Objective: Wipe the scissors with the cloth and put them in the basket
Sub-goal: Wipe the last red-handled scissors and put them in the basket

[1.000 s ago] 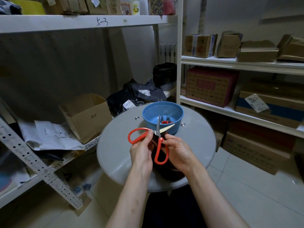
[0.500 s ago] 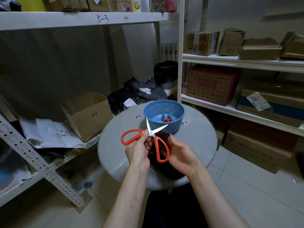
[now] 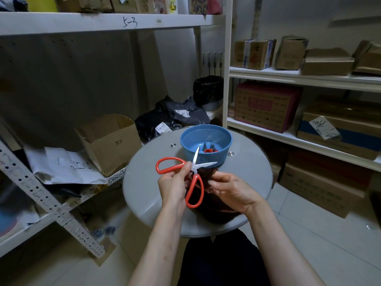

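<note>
Pinching the scissors (image 3: 194,167) just below their pivot, the left hand (image 3: 172,185) has its thumb and curled fingers closed on the metal where the two orange handle loops meet. One loop sticks out to the left of the fingers; the other hangs down toward the person, in front of the cloth (image 3: 214,213). The blades stand apart in a V: one points up across the front wall of the basket (image 3: 223,155), the other points right, along that wall. The right hand (image 3: 232,193) sits just right of the lower loop, its fingertips curled and gripping a bunched fold of the dark brown cloth, which rises behind the scissors to the pivot; the rest of it drapes down onto the table (image 3: 148,190) near the near edge.

Both hands are held over the middle of the round grey table. Grey tabletop shows on either side of the hands. An open cardboard box (image 3: 109,145) on a low shelf stands close to the table's left edge, black bags (image 3: 171,118) lie just behind its far edge, and a white shelf unit (image 3: 288,139) runs along the right, apart from the rim.

The blue basket stands upright on the far half of the table, just beyond the blade tips. Inside it lies a small pair of scissors (image 3: 209,150) with red handles and dark blades.
</note>
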